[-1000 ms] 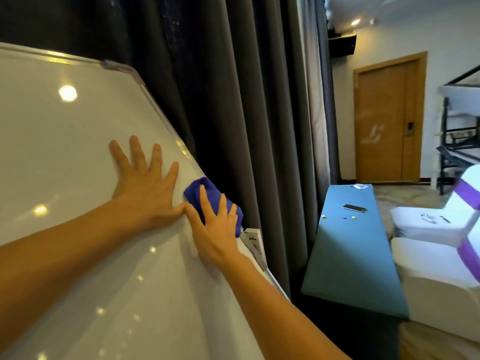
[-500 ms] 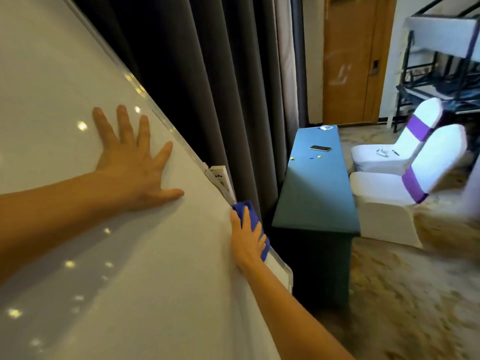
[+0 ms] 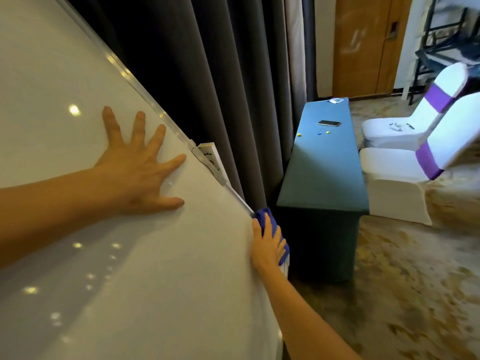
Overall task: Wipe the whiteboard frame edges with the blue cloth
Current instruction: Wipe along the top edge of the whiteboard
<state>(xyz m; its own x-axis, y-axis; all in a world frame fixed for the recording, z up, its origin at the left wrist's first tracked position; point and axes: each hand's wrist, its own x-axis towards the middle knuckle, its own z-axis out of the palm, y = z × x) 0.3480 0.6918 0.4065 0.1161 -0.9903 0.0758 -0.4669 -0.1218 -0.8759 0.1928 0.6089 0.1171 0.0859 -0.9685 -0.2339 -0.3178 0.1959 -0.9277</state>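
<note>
While pressed flat on the board, left hand (image 3: 135,175) lay open; right hand (image 3: 267,248) gripped cloth (image 3: 272,224) against frame edge (image 3: 239,197), running diagonally, lower end nearer right hand.

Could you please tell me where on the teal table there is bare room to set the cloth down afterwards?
The near half of the teal table, from the small coloured pieces to its front edge, is bare. The far end is crowded by the phone.
</note>
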